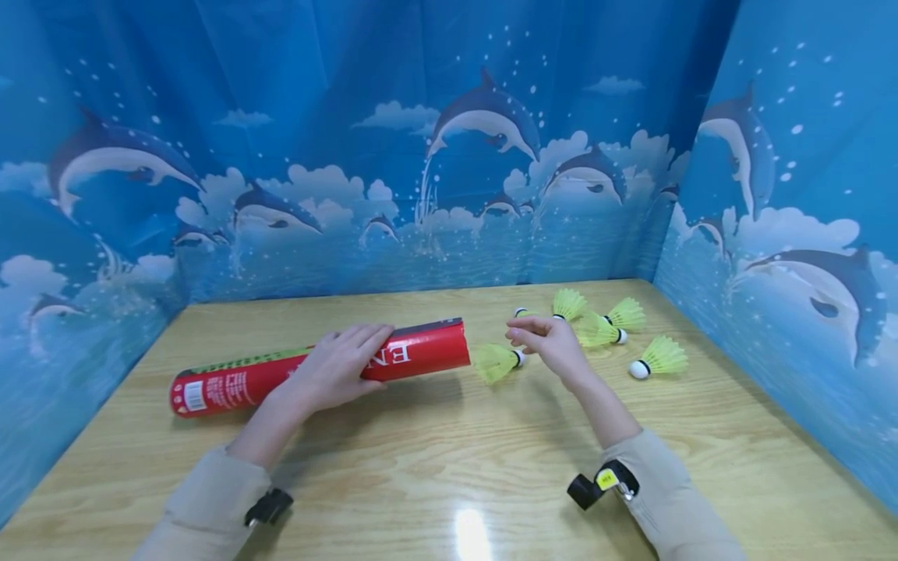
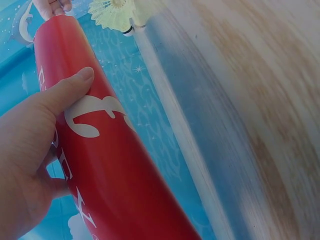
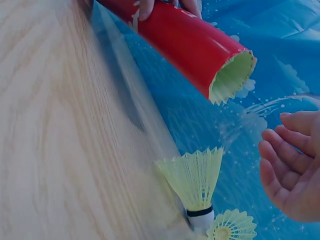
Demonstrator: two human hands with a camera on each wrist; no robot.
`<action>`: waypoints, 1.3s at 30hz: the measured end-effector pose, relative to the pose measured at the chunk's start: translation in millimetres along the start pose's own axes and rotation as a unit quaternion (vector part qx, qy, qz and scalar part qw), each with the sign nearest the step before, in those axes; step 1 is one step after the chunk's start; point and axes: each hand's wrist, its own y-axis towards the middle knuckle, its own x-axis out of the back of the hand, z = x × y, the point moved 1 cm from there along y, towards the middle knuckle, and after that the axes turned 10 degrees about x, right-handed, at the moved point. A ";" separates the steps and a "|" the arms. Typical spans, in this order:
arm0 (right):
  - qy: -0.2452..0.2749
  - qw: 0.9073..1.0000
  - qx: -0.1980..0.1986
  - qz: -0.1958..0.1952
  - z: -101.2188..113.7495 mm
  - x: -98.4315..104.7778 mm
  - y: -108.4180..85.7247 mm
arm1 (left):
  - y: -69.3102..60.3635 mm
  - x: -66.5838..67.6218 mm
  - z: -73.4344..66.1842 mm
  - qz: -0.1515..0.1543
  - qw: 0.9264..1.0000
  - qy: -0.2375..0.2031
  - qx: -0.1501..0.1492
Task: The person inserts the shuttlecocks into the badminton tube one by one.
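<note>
My left hand (image 1: 337, 366) grips a red tube (image 1: 435, 348) near its right part, thumb on the near side; the right end is raised off the table. In the right wrist view, the tube's open end (image 3: 234, 75) shows a yellow shuttlecock skirt inside, at the rim. The right hand (image 1: 550, 343) holds nothing, its fingers loosely bent, right of that end. A yellow shuttlecock (image 1: 495, 362) lies on the table between the tube and the right hand, its skirt towards the tube.
Several yellow shuttlecocks lie at the back right, one (image 1: 659, 358) apart from the others. The wooden table (image 1: 421, 460) meets blue dolphin-print curtains (image 1: 351, 156) at its back and sides.
</note>
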 end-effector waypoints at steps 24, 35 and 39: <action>-0.227 0.969 -0.030 0.094 -22.2 -18.0 1.6 | -2.0 -2.0 -0.2 0.000 1.000 -0.006 -0.002; -0.186 0.973 -0.016 0.138 -23.4 -12.5 -1.8 | -2.6 -1.5 0.9 0.000 1.000 -0.002 -0.003; -0.156 0.976 -0.009 0.151 -22.2 -12.4 -3.4 | -2.6 -0.9 1.7 0.000 1.000 -0.005 -0.002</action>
